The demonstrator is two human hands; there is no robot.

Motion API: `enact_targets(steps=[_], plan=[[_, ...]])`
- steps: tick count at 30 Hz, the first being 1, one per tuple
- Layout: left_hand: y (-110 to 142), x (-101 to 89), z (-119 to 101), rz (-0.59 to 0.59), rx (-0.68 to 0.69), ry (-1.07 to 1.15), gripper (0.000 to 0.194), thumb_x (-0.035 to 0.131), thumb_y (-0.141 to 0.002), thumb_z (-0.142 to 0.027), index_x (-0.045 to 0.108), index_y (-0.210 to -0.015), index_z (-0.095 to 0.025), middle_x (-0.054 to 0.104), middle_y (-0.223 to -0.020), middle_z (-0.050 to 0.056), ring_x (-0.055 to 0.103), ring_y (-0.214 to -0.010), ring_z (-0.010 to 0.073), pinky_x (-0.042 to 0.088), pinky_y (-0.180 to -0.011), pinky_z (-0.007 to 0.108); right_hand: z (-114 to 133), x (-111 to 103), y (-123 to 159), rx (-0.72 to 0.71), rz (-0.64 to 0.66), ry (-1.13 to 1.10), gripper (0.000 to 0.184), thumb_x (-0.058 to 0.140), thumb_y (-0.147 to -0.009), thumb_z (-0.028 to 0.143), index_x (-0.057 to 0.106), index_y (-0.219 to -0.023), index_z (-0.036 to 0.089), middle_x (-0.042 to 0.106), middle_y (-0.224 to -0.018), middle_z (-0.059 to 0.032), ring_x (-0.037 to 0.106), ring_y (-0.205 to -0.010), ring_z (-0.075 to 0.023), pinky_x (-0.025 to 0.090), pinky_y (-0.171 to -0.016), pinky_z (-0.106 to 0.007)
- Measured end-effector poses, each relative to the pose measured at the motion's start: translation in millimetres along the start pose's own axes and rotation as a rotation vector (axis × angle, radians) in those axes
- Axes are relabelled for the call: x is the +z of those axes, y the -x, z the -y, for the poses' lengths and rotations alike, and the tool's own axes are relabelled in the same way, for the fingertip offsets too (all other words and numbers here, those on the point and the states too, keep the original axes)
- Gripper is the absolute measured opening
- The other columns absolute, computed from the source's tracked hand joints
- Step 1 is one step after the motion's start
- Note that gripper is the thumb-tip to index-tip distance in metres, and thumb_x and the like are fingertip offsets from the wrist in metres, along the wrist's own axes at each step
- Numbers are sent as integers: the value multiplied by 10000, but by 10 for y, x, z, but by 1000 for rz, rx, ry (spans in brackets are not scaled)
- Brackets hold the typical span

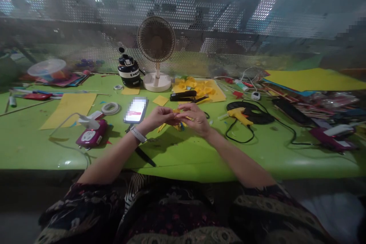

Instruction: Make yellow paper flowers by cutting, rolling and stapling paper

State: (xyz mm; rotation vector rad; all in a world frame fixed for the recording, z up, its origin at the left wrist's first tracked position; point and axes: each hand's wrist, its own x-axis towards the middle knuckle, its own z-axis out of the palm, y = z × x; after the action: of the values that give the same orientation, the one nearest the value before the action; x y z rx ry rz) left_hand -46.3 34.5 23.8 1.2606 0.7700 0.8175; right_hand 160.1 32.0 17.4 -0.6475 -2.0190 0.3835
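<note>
**Yellow paper piece pinched between two hands**

Near the centre of the frame, a small yellow paper piece (175,127) is held just above the green table (183,156), and it is partly covered by the fingers. By the left hand (160,119) it is pinched, with thumb and forefinger pressed together. By the right hand (196,120) it seems to be pinched also, with the fingertips brought close to those of the left; which of them bear on the paper cannot be told exactly.

The piece is judged to be very light, thin and rather soft, not slippery, but easily creased or torn. It should be taken near its middle, where several layers seem to be gathered, and the pointed ends should be left without pressure.

Behind the hands, a black stapler (183,95) is seen, and beyond it folded yellow pieces (198,85) are spread on a sheet. At right of centre a yellow glue gun (240,116) is laid; at left of centre, a phone (135,110) is placed.
</note>
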Motion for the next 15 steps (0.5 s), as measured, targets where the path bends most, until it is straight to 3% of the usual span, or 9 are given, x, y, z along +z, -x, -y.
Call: enact_targets(steps=[4,9,15], plan=[[18,50,-29,17,57,-3,453,839,-674,-509,723,-823,-97,768,-820,114,744,-775,192,597,-846,371,114,13,-28,202,-71,-81,223,715,-846,476,727,-790,260,663,-1031,-72,625,-1023,-234,493,-984,-453],[43,55,-52,98,64,20,355,781,-781,-406,738,-973,-109,767,-969,140,737,-932,226,581,-898,405,154,31,-47,404,-111,-280,402,742,-751,610,656,-777,218,648,-1081,-88,638,-984,-221,549,-855,-385],[64,60,-50,120,82,10,287,784,-781,-315,742,-978,-111,766,-972,128,734,-933,219,571,-919,403,188,37,-55,548,-79,-383,415,778,-713,578,627,-823,208,666,-794,-20,631,-727,-161,547,-747,-332]])
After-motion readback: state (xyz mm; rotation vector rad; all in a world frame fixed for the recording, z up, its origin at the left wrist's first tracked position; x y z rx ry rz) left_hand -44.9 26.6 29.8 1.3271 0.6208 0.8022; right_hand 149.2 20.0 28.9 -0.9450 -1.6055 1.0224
